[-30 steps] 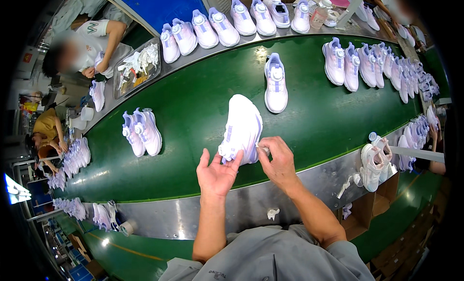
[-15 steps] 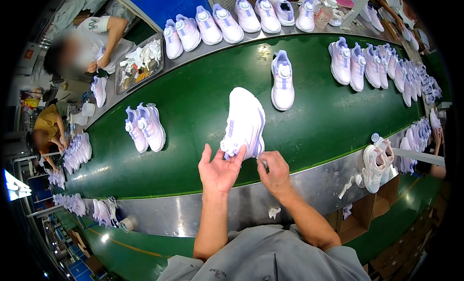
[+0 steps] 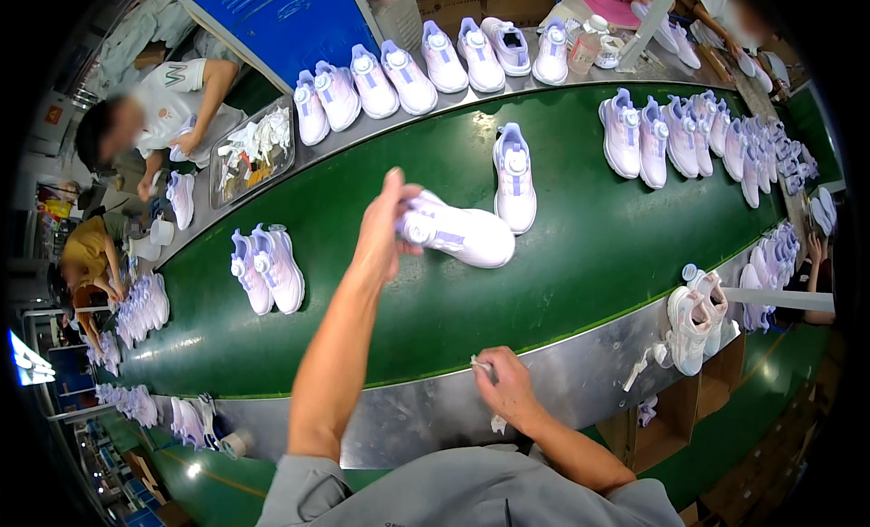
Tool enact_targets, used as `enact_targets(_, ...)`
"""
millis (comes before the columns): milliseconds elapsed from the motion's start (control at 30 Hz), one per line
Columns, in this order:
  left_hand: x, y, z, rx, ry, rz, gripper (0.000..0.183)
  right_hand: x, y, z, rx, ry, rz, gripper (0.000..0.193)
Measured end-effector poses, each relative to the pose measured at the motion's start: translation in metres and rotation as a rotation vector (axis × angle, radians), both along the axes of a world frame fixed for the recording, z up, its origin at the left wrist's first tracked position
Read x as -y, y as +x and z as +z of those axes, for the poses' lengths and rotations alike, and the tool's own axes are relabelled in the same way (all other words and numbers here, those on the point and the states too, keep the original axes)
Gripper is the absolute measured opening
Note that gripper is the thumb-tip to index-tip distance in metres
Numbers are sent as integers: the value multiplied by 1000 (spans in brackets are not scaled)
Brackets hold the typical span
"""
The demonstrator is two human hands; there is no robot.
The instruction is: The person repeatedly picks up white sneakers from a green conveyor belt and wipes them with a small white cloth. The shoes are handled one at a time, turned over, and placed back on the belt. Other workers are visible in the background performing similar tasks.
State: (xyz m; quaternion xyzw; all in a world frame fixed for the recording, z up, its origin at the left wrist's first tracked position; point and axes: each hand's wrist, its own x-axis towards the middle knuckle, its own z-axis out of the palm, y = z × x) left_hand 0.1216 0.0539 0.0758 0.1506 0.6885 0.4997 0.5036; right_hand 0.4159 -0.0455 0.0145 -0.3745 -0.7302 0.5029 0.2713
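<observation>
My left hand (image 3: 385,226) reaches over the green conveyor belt (image 3: 399,319), closed around the heel end of a white and lilac sneaker (image 3: 467,239). The sneaker lies tilted, toe to the right and its dial and strap turned up; fingers are slightly blurred. Just beyond it, another such sneaker (image 3: 515,183) stands alone on the belt. My right hand (image 3: 509,386) is above the metal edge near me, fingers pinched on a small white scrap (image 3: 483,366); whether cloth or paper I cannot tell.
A pair of sneakers (image 3: 265,269) stands left on the belt, several more (image 3: 634,142) at right. A row of sneakers (image 3: 399,78) lines the far ledge beside a metal tray (image 3: 254,155) of scraps. Pale sneakers (image 3: 693,328) stand on the near ledge. Co-workers (image 3: 181,106) work across the belt.
My left hand has turned over and moved away from me, swinging the sneaker's toe to the right. My right hand has left the heel and come back toward the near edge.
</observation>
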Motion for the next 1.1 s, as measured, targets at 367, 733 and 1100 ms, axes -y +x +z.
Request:
enact_targets(367,-196,-6,-57,-918,-103,-1027,84,-7,47,2,127,-177,-114,18)
enact_targets(733,-176,15,-61,-1295,139,-730,47,-16,56,-26,-57,-723,-238,12)
enact_targets(1100,98,128,13,-411,240,-651,41,-44,37,30,-600,-1094,-310,18)
